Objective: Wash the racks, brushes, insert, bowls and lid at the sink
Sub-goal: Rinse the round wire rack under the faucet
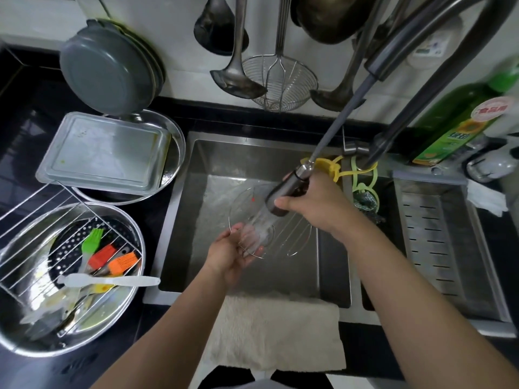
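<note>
1. Left hand (pixel 229 255) holds a round wire rack (pixel 292 237) over the sink (pixel 191 192), fingers curled round its rim; water sprays on it.
2. Right hand (pixel 306 200) grips the sprayer head (pixel 283 193), fingers wrapped round it.
3. Brushes (pixel 112 256) lie in a steel bowl (pixel 132 301) on the desk, left.

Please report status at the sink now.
Right hand grips spray head. Left hand holds round wire rack under the water, over the sink. Nothing blocking.
</note>
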Demonstrator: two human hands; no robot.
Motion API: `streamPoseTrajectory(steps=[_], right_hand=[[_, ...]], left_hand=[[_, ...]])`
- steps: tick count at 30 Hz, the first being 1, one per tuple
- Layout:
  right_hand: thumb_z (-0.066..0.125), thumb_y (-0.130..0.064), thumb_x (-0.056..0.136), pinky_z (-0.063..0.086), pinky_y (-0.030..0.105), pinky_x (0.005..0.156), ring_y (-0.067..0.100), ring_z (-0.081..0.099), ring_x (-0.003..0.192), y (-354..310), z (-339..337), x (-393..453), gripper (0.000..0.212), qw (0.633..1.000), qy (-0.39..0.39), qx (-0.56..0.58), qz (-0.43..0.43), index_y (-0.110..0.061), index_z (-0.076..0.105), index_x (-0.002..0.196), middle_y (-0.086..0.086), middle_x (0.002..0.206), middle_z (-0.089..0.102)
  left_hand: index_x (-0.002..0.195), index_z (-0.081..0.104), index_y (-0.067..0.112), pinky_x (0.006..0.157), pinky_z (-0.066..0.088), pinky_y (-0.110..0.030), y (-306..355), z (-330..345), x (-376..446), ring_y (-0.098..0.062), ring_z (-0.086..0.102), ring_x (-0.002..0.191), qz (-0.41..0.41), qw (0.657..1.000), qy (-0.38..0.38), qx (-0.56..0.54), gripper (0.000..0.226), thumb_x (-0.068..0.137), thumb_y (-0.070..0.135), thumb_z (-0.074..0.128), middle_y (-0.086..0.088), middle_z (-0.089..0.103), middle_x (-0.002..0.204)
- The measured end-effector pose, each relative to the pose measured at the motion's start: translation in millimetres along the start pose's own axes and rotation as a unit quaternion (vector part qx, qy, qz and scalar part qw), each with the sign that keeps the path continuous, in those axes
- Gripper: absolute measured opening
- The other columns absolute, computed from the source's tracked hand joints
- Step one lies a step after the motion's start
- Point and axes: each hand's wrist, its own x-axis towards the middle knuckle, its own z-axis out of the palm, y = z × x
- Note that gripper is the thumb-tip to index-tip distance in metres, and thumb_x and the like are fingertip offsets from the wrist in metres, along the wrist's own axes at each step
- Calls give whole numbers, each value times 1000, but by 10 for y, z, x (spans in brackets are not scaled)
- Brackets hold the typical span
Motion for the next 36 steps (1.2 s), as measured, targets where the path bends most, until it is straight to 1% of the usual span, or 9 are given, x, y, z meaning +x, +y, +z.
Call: streamPoseTrajectory(steps=[3,8,12,16,21,26,29,31,36], right_hand=[[82,-27,82,36,17,67,12,57,98,97,-187,-110,41,996,14,-68,54,-23,59,115,-8,106,64],[82,-29,82,41,29,76,17,62,98,71,-72,176,33,985,162,-60,23,-19,63,107,-6,98,65],[85,-26,79,53,34,91,14,63,106,-142,145,227,43,995,92,32,0,-20,62,115,-5,111,67],[85,-23,79,48,27,83,12,62,100,-75,42,24,40,998,8,0,56,-20,62,111,-5,105,67],[82,-29,81,48,32,82,21,64,99,97,-104,124,35,978,179,-81,62,-19,62,109,-2,102,68],[85,-42,72,50,43,97,24,58,116,-53,70,238,48,998,55,-33,9,-27,63,112,-2,116,64],[84,-34,78,52,37,88,21,61,104,64,-97,183,40,997,49,-62,0,-23,59,107,-1,110,62],[81,-32,82,52,34,84,19,62,97,128,-250,126,35,994,12,-106,-11,-24,55,103,-3,103,63],[79,-32,84,49,26,74,13,63,94,33,-489,207,33,972,-100,-184,-110,-26,56,107,-7,100,64]], left_hand=[[122,56,12,79,62,-49,58,49,26,-29,72,99,0,1000,-2,-8,15,109,10,50,-16,72,117],[119,60,11,92,59,-52,45,109,41,-27,76,91,-4,998,-41,47,20,103,-1,57,-11,79,101],[129,61,10,84,63,-44,31,130,38,-32,72,107,4,994,-62,90,32,99,-3,59,-18,74,121],[129,62,-3,94,59,-49,109,165,116,-34,70,105,19,993,-63,103,28,103,-2,52,-24,72,121],[105,67,2,95,53,-58,179,241,80,-38,68,93,32,992,-41,112,16,105,0,51,-29,69,108],[122,60,-1,80,61,-53,168,321,7,-32,72,83,52,982,-2,183,21,109,8,46,-22,73,107],[121,61,6,83,60,-53,178,320,-65,-30,71,87,71,972,15,225,18,106,5,50,-16,74,104],[114,64,9,67,62,-41,209,347,-148,-30,67,86,84,963,28,253,16,104,2,53,-15,71,100],[82,64,16,58,44,-10,231,489,-404,-8,55,67,149,850,13,506,32,100,-6,51,2,59,79]])
